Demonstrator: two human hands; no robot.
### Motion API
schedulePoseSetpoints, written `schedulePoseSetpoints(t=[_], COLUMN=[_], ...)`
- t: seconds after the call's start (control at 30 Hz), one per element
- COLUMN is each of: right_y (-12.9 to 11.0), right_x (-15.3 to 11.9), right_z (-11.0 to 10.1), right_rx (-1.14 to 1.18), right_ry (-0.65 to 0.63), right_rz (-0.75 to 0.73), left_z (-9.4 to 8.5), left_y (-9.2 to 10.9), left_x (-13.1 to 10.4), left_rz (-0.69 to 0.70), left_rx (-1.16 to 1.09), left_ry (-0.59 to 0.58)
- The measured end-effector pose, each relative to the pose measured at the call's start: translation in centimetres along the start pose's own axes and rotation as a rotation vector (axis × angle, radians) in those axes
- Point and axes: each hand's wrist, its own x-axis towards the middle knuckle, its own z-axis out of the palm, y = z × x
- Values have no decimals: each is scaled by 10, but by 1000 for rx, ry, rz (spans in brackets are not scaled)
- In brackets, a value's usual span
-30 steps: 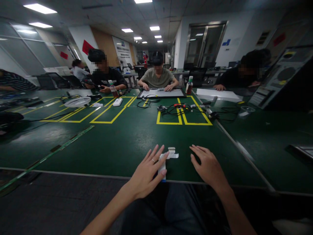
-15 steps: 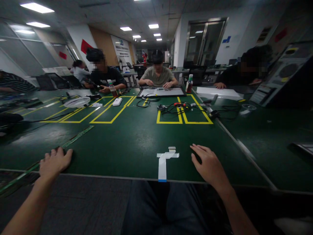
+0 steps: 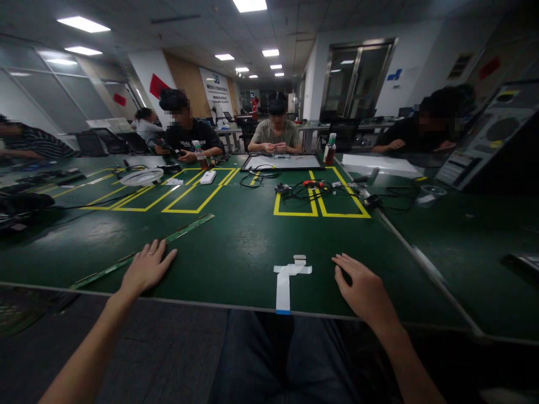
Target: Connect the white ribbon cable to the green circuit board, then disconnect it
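Note:
My left hand (image 3: pixel 147 268) lies palm down across a long, narrow green circuit board strip (image 3: pixel 191 228), its fingers stretched out and its thumb apart. The strip runs slantwise on the green table, and the hand hides its middle. My right hand (image 3: pixel 365 292) rests on the table with loosely bent fingers and the thumb apart, holding nothing. To its left lies a white flat ribbon cable (image 3: pixel 283 289), with short side arms and a blue end at the table's front edge. A gap separates the cable from my right hand.
Several people sit around the table (image 3: pixel 240 280). Beyond the yellow tape outlines are a white fan (image 3: pixel 143 177), a white box (image 3: pixel 208 177), black cables (image 3: pixel 290 192), a flat panel (image 3: pixel 284 163) and bottles. A computer case (image 3: pixel 484 137) stands at the right, near a clear cup (image 3: pixel 432 195).
My left hand and the green strip have moved right and farther onto the table; the strip's near end no longer hangs past the edge. My right hand stays beside the cable.

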Motion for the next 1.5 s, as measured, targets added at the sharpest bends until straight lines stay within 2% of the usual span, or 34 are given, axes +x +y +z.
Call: schedulePoseSetpoints(t=[0.07, 0.2, 0.3, 0.43, 0.53, 0.67, 0.93, 1.17, 1.37, 1.5], right_y=[0, 1, 2, 2, 2, 1, -1, -4, -10, -17], right_x=[0, 1, 1, 0, 0, 0, 1, 1, 0, -2], right_z=[1, 1, 1, 1, 1, 1, -2, -3, -12, -13], right_rx=[7, 9, 4, -3, 5, 4, -8, -31, -32, 21], right_ry=[13, 11, -5, -24, -24, -18, -28, -12, 45, 6], right_rz=[-11, -18, -12, -3, -7, -9, -7, -21, -135, -196], left_z=[-4, -17, -28, -40, -49, -59, -69, -70, -70, -71], left_y=[40, 123, 176, 230, 258, 274, 280, 289, 286, 288], left_x=[-1, -7, -14, -25, -33, -40, -46, -53, -53, -55], left_rz=[72, 308, 431, 583, 675, 701, 722, 746, 748, 739], left_rx=[-79, -222, -281, -344, -389, -423, -454, -477, -467, -451], left_ry=[-60, -41, -34, -29, -38, -62, -111, -69, -90, -91])
